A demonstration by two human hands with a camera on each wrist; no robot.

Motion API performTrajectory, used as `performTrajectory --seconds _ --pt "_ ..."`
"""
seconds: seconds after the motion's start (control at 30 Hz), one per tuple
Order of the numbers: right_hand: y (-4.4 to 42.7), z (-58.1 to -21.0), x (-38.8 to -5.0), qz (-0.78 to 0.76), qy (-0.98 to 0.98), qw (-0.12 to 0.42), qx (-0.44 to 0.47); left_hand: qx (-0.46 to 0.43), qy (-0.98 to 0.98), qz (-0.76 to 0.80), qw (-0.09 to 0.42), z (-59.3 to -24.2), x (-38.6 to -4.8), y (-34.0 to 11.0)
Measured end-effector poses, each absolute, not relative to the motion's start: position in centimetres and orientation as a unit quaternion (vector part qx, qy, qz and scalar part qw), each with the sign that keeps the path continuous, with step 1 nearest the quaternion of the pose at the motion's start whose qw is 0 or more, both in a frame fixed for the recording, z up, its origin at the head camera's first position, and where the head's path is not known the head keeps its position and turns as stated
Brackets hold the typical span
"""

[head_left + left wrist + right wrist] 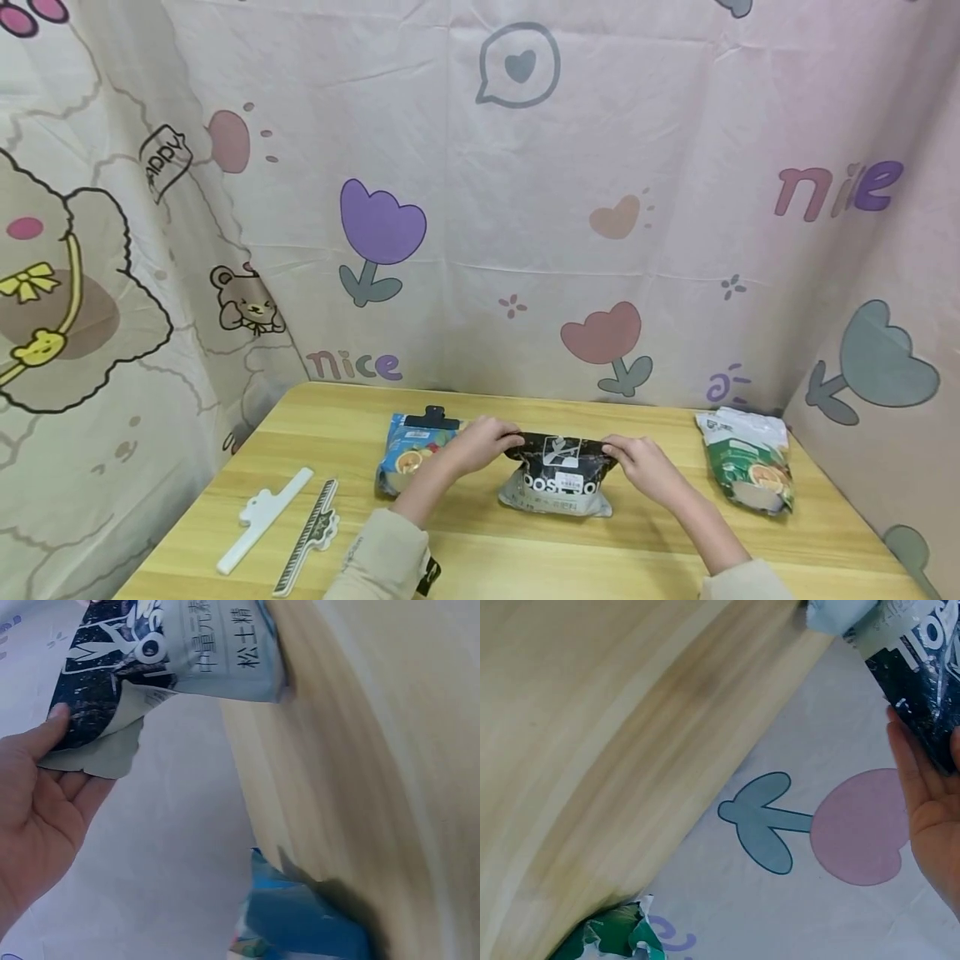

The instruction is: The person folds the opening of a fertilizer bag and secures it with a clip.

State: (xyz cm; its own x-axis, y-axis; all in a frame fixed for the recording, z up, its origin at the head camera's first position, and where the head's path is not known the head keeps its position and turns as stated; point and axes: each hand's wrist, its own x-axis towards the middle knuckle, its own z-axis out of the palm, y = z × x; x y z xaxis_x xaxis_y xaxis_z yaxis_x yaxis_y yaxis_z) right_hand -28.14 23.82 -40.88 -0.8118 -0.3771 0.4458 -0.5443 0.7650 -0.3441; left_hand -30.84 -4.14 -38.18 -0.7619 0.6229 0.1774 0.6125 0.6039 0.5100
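A black and grey-white plastic bag [558,487] with white lettering stands in the middle of the table, its top edge folded over. At its upper left corner my left hand [483,442] pinches the fold between thumb and fingers. My right hand [641,462] pinches the opposite corner. The left wrist view has the left hand [45,795] with its thumb on the black front of the bag [217,645] and fingers behind. Part of the right hand [930,802] appears in the right wrist view, holding the dark bag corner [919,682].
Left of the bag stands a blue bag [405,450] with a black clip [427,421] on its top. A white clip [264,521] and a black-and-white clip [307,537] lie at the table's left. A green and white bag [748,467] is at the right.
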Motion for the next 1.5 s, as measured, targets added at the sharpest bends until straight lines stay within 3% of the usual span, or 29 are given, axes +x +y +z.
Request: performTrajectory --seconds 0.2,0.43,0.63,0.97,1.5 --pt "23.0 -40.3 -27.9 0.216 -0.935 0.151 0.237 0.347 0.916 0.199 -0.004 -37.2 -30.7 -3.2" --pt "20.4 -39.9 -28.4 0.153 -0.930 0.182 0.280 0.331 0.941 0.044 -0.051 -36.5 -30.3 -0.2" --pt "18.9 -40.4 -28.6 0.103 -0.937 0.206 0.264 0.320 0.941 -0.030 -0.104 -37.6 -30.3 2.0" --pt "18.1 -40.7 -28.4 0.132 -0.944 0.225 0.203 0.301 0.943 -0.011 -0.143 -38.2 -30.4 2.4" --pt "18.4 -41.4 -28.5 0.121 -0.940 0.240 0.211 0.291 0.943 -0.017 -0.158 -38.5 -30.4 2.5"
